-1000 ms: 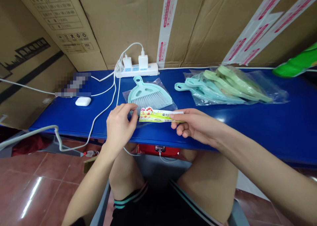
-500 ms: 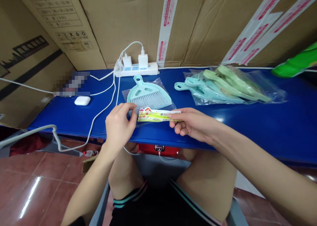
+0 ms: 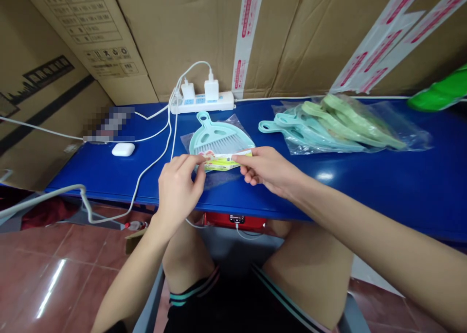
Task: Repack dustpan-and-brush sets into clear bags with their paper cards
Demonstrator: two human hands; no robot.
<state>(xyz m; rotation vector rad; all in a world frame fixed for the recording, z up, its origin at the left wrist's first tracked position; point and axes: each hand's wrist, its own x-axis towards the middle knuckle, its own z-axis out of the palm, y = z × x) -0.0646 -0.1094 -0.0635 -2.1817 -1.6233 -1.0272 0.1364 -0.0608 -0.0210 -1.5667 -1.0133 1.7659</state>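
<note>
A printed label card, yellow, white and red, is stretched between my hands over the near end of a clear plastic bag. My right hand pinches its right end between thumb and fingers. At the left end, the bent fingers and thumb of my left hand close on the card's edge. Just behind lies a light blue dustpan in the bag, with a grey-bristled brush nested in it. The card looks bent along its length.
Several bagged blue and green dustpan sets lie on the blue table at right. A white power strip with chargers stands behind, its cables trailing left past a white earphone case. Cardboard boxes wall the back.
My right hand has moved left and slightly away from me, carrying the card's right end. The card has tilted and now looks bent; my left hand has shifted only slightly.
</note>
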